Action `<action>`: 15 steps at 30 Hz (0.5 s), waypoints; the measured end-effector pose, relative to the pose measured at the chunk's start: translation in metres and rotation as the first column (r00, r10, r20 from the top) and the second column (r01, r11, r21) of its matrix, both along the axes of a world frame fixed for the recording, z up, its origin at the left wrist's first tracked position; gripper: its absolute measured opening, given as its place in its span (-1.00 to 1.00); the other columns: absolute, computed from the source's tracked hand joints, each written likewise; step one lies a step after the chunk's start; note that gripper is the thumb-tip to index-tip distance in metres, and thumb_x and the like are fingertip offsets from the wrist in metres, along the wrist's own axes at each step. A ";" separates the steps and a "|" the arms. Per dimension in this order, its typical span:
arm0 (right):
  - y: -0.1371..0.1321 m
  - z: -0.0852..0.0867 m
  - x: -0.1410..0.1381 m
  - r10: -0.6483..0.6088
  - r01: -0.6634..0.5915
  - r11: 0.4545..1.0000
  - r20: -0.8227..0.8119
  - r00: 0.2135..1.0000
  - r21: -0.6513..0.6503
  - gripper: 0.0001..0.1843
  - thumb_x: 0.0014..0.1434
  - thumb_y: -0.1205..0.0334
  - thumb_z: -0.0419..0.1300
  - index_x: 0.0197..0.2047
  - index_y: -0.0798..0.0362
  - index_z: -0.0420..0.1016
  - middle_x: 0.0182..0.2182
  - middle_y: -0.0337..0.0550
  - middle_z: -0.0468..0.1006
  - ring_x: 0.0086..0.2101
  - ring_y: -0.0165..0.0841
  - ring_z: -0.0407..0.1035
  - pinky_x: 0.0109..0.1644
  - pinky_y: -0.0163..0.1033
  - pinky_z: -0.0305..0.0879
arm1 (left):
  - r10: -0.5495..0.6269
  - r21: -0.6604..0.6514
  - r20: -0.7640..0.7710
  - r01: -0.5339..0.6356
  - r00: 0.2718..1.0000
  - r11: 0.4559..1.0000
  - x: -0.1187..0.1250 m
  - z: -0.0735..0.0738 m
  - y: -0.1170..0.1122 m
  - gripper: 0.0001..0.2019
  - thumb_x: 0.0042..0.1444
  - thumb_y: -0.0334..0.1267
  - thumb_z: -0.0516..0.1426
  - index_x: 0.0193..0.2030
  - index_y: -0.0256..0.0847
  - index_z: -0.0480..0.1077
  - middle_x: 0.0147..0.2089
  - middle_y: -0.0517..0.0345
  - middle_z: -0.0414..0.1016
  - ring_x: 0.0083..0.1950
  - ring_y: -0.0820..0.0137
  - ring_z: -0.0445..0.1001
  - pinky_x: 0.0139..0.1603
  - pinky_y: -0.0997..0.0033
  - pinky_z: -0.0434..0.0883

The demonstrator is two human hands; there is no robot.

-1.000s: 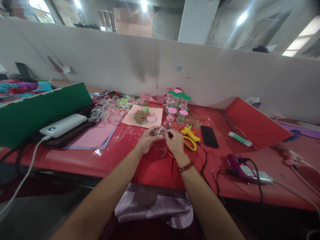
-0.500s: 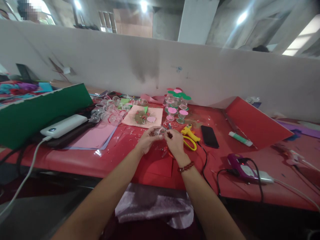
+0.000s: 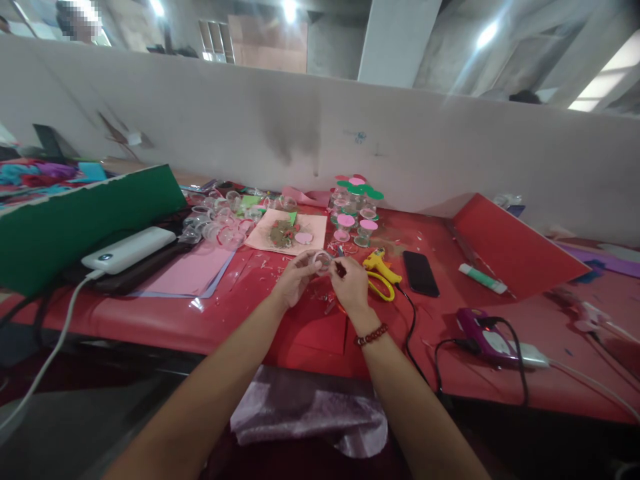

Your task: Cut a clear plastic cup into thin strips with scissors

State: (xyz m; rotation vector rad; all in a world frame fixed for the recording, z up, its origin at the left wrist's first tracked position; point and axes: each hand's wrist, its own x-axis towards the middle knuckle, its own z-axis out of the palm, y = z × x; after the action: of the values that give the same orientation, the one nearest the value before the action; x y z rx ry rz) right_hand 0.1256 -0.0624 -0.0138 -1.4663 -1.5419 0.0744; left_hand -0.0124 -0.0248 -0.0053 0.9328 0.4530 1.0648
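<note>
My left hand (image 3: 296,277) is closed round a small clear plastic cup (image 3: 321,262), its round opening tilted towards me. At the cup's right side my right hand (image 3: 351,283) has its fingers pinched on a small dark object (image 3: 340,269), mostly hidden by the fingers; I cannot make out its kind. To the right of that hand lies a yellow glue gun (image 3: 380,265) with a black cord, next to a yellow loop handle (image 3: 382,288). Red card (image 3: 315,333) lies on the table below my hands.
Several clear cups (image 3: 220,223) are heaped at the back left. Cups topped with pink and green discs (image 3: 369,225) stand behind my hands. A stained paper stack (image 3: 260,233), phone (image 3: 421,273), glue stick (image 3: 483,278), purple power strip (image 3: 487,339) and white power bank (image 3: 129,250) surround the work.
The cup has turned slightly in my fingers, so its round opening shows more. Both hands stay in nearly the same place.
</note>
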 end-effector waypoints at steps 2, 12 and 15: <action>0.000 0.000 0.001 -0.012 0.012 1.000 0.034 0.999 -0.009 -0.88 0.13 0.25 0.10 -0.39 0.03 0.44 -0.42 -0.19 0.47 -0.39 -0.37 0.32 -0.27 -0.31 0.19 | 0.001 -0.006 -0.009 -0.001 1.000 1.000 0.000 0.000 0.000 -0.71 -0.16 -0.32 0.34 -0.22 -0.23 0.50 -0.22 0.12 0.55 -0.24 0.41 0.48 -0.10 0.37 0.38; -0.003 0.002 -0.001 -0.066 0.077 0.994 0.130 0.989 -0.078 -0.87 0.15 0.24 0.12 -0.38 0.04 0.46 -0.40 -0.19 0.52 -0.39 -0.40 0.33 -0.30 -0.34 0.13 | -0.036 -0.091 -0.052 0.031 0.998 0.995 -0.001 -0.003 -0.001 -0.66 -0.17 -0.32 0.35 -0.18 -0.22 0.47 -0.24 0.14 0.54 -0.36 0.46 0.48 -0.27 0.42 0.41; -0.003 0.003 -0.002 -0.101 0.118 0.988 0.164 0.981 -0.096 -0.79 0.22 0.22 0.06 -0.38 0.04 0.47 -0.40 -0.17 0.53 -0.39 -0.40 0.33 -0.30 -0.34 0.11 | -0.021 -0.066 -0.037 0.018 0.999 0.998 0.001 -0.002 -0.002 -0.66 -0.20 -0.35 0.36 -0.21 -0.25 0.48 -0.24 0.13 0.55 -0.30 0.43 0.49 -0.20 0.40 0.41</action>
State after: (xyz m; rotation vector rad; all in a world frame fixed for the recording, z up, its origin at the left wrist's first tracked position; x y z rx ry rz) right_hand 0.1240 -0.0652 -0.0112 -1.6719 -1.6007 -0.0277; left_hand -0.0115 -0.0263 -0.0074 0.8987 0.5061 1.0106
